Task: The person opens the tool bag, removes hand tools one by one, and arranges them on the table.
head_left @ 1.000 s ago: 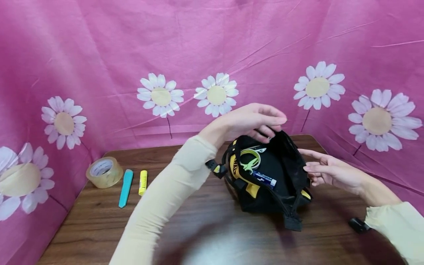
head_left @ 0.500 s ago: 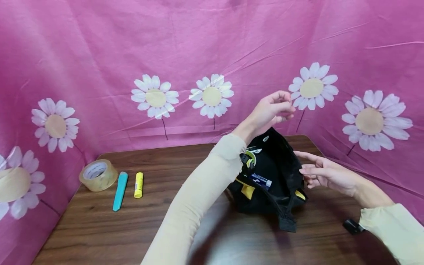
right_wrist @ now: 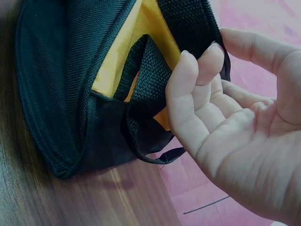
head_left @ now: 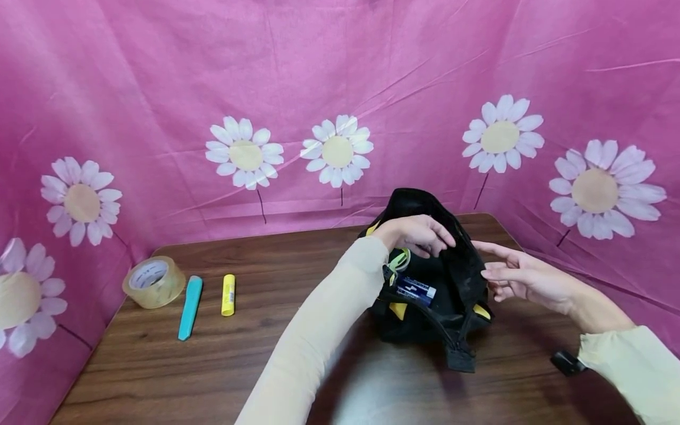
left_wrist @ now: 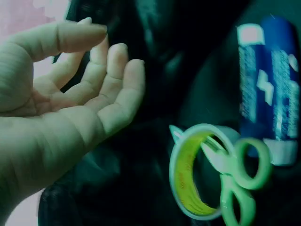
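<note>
- Bag (head_left: 406, 327): open, upright on table (head_left: 133, 369), right of ctr.
- L hand (head_left: 417, 233): in/over bag mouth, fingers loosely bent, nothing gripped; can't tell if it touches the lining.
- R hand (head_left: 531, 280): at bag's right side, fingertips touching it, fingers apart & relaxed.
- In bag: 2 blue tubes (left_wrist: 254, 89) side by side; green scissors (left_wrist: 227, 169) overlapping roll (left_wrist: 182, 181).
- Far left, L to R: clear tape (head_left: 159, 290), teal cutter (head_left: 190, 310), yellow stick (head_left: 228, 295).

The bag (head_left: 409, 328) is black with yellow panels (right_wrist: 153, 23).
</note>
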`<state>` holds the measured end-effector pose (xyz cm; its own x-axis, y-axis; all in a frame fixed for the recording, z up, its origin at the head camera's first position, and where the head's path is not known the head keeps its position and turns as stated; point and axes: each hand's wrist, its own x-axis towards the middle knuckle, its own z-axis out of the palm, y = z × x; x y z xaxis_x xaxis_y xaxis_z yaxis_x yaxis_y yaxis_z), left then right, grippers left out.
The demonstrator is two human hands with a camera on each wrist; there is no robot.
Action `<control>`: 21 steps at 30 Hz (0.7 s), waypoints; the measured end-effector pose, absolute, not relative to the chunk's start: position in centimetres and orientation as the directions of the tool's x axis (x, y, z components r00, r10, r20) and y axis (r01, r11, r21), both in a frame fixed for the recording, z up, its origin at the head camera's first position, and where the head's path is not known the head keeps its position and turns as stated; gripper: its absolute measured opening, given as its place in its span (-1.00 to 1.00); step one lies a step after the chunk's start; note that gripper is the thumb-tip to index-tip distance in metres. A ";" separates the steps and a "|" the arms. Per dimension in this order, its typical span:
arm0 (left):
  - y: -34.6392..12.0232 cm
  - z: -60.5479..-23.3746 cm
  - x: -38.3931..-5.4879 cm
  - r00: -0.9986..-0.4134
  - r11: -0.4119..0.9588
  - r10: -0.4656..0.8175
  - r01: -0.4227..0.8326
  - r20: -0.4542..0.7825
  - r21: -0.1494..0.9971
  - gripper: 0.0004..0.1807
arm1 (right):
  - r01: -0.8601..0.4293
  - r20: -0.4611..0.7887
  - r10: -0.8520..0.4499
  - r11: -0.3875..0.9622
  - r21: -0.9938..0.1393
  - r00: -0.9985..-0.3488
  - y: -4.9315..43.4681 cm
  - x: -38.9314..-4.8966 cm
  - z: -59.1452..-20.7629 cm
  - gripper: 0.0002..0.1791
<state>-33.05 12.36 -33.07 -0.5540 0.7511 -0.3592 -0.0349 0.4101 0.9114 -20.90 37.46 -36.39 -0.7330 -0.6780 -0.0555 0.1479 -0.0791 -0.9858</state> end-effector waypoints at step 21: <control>10.2 -37.3 -33.4 -0.539 0.641 0.628 -0.052 -0.562 0.766 -0.45 | 0.144 -0.059 -0.664 -0.074 -0.987 -0.745 37.5 -20.5 -36.7 -0.32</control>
<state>-33.43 10.18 -37.31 -0.5387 0.6280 -0.5616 -0.0519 0.6406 0.7661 -20.55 37.48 -36.66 -0.7451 -0.6643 -0.0587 0.1437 -0.0739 -0.9869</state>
